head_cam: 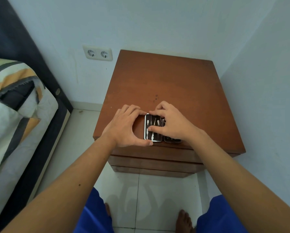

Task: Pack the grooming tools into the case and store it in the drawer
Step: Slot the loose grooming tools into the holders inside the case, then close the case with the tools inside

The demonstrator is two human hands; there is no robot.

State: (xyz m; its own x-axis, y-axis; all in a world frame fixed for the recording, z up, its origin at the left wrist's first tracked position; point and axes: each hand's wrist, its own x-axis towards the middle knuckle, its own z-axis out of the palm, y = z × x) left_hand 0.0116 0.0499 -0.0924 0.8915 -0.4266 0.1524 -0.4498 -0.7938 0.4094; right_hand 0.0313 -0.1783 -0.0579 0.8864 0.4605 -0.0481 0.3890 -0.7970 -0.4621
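head | brown nightstand (166,81), pale walls | both hands: left hand (124,128), right hand (172,123) grip open case (153,128)

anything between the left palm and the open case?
Head view: only bare nightstand top between left hand palm and case; its fingertips and thumb touch the case's edges.

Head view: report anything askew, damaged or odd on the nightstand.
Nothing looks damaged or spilled. The open black grooming case lies flat near the front edge of the brown wooden nightstand, held by the left hand and right hand. A few small dark specks mark the top.
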